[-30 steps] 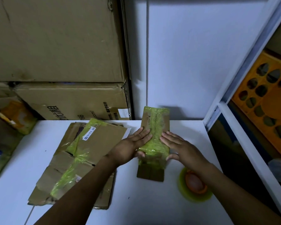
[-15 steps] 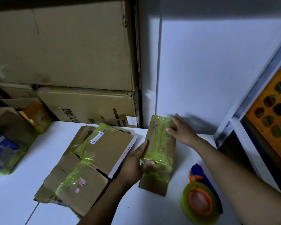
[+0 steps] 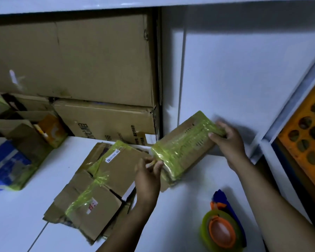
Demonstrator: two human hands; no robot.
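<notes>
Now the person is holding a small parcel (image 3: 184, 144), a cardboard box wrapped in shiny yellow-green tape, with both hands above the far part of the white table (image 3: 180, 211). The parcel is lying tilted, with its far right end raised close to the white wall (image 3: 244, 70) and its near left end low, just beside the pile of flattened boxes (image 3: 100, 179). I cannot tell if the low corner is touching the table or not. The right hand (image 3: 229, 142) is gripping the raised end, its fingers clamped over the edge and the thumb pressing on the top face. The left hand (image 3: 149, 173) is taking the low end with only a pinch, the fingers curled together on the taped edge. In my judgement the parcel is being turned, probably so that tape can go on another side, and some things could go wrong from here. The tape is looking smooth, so the small pinch of the left hand could slip off, and then the parcel would swing down from the right hand alone. If it drops, it could hit the tape roll (image 3: 220, 230) lying near on the right, or push the flattened pile. Also the raised end is sitting near the wall, so a wide turn could knock it there.
</notes>
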